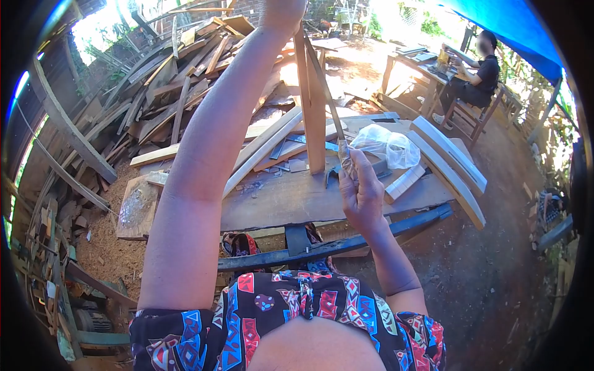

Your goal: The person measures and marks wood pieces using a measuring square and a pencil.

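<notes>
My right hand point(362, 188) is closed around the wrapped handle of a long thin blade point(327, 93), which points up and away along a wooden piece. That long, tapering wooden piece point(314, 123) stands upright on the workbench point(278, 201). Raised to the top edge of the view, my left hand point(283, 13) is at the upper end of the wood; its fingers are cut off or hidden. Beside my right hand lie a clear plastic bag point(387, 146) and a short pale wood block point(405, 183).
Curved boards point(448, 154) jut over the bench's right side. Wood strips point(263, 148) lie at its left, before a large scrap pile point(179, 80). A dark curved bar point(334, 244) crosses near my body. A seated person point(479, 74) is at another table point(421, 69).
</notes>
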`<action>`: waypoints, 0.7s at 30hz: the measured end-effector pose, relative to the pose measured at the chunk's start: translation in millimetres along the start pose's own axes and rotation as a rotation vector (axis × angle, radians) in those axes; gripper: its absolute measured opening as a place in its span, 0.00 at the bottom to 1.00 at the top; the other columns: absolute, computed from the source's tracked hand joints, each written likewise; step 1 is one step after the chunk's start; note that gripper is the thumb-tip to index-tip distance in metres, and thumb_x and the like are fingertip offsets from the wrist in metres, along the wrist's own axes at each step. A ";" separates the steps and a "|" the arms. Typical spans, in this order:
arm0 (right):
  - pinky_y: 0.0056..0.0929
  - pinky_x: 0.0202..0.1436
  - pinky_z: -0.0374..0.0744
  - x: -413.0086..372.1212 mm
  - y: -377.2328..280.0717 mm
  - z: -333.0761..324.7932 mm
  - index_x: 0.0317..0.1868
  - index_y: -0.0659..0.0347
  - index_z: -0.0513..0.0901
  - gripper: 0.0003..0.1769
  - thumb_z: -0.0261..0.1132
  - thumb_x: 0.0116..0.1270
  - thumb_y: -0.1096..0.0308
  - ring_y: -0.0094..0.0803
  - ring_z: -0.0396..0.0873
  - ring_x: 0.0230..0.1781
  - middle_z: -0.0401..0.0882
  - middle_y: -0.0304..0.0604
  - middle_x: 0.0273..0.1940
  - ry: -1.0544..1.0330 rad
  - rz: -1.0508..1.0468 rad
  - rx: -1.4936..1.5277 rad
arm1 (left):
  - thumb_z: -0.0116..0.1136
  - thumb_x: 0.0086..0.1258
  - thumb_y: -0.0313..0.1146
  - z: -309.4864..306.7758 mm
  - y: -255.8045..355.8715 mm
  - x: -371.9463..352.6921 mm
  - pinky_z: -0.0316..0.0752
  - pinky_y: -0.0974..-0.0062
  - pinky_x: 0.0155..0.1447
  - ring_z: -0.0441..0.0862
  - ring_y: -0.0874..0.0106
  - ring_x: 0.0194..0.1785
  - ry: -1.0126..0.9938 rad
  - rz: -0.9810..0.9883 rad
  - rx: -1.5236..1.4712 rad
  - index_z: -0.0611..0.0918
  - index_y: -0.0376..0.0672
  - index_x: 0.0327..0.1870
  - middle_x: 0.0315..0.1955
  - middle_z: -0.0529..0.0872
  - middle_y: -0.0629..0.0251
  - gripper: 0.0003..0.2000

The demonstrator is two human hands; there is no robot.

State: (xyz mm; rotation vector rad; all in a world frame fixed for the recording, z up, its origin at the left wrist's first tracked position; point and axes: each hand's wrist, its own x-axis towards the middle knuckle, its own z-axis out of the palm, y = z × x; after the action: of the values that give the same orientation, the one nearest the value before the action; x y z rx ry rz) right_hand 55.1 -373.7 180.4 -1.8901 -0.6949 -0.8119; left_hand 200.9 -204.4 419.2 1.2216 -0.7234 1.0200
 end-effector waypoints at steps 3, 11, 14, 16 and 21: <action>0.31 0.49 0.78 -3.4 1.6 1.1 0.59 0.70 0.70 0.21 0.60 0.66 0.77 0.38 0.82 0.48 0.80 0.56 0.47 -0.030 0.034 -0.005 | 0.51 0.74 0.38 0.0 0.8 -2.1 0.56 0.83 0.20 0.61 0.86 0.18 -0.004 0.053 0.041 0.77 0.45 0.38 0.16 0.65 0.79 0.08; 0.36 0.49 0.78 -10.0 -6.9 0.6 0.60 0.66 0.70 0.22 0.59 0.64 0.76 0.48 0.81 0.48 0.79 0.59 0.49 -0.153 0.184 -0.090 | 0.50 0.75 0.39 -0.4 -2.4 -0.7 0.57 0.81 0.21 0.61 0.85 0.19 0.010 0.175 0.149 0.77 0.44 0.38 0.17 0.65 0.78 0.09; 0.48 0.38 0.79 -16.1 2.8 5.7 0.62 0.63 0.65 0.25 0.58 0.64 0.75 0.56 0.80 0.39 0.78 0.59 0.44 -0.173 0.101 -0.139 | 0.50 0.75 0.39 -0.2 -2.1 -3.1 0.56 0.81 0.21 0.61 0.85 0.19 -0.018 0.072 0.026 0.77 0.44 0.38 0.18 0.65 0.78 0.09; 0.48 0.37 0.78 -16.2 1.6 6.8 0.62 0.63 0.65 0.25 0.58 0.64 0.74 0.56 0.80 0.38 0.78 0.59 0.43 -0.183 0.113 -0.136 | 0.50 0.75 0.39 0.3 -1.1 -2.6 0.56 0.81 0.21 0.61 0.85 0.19 0.001 0.107 0.073 0.77 0.45 0.39 0.17 0.65 0.78 0.09; 0.49 0.36 0.78 -12.1 -1.1 5.9 0.62 0.64 0.65 0.25 0.57 0.65 0.72 0.57 0.80 0.37 0.78 0.61 0.40 -0.301 0.194 -0.244 | 0.51 0.75 0.39 0.6 0.3 -3.3 0.56 0.82 0.20 0.60 0.86 0.18 -0.002 0.041 0.040 0.77 0.46 0.39 0.15 0.64 0.79 0.08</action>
State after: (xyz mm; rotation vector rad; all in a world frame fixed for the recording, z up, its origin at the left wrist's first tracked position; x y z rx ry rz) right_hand 48.2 -369.5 169.6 -2.2911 -0.6004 -0.5109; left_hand 199.3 -205.8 416.6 1.2469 -0.7356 1.0720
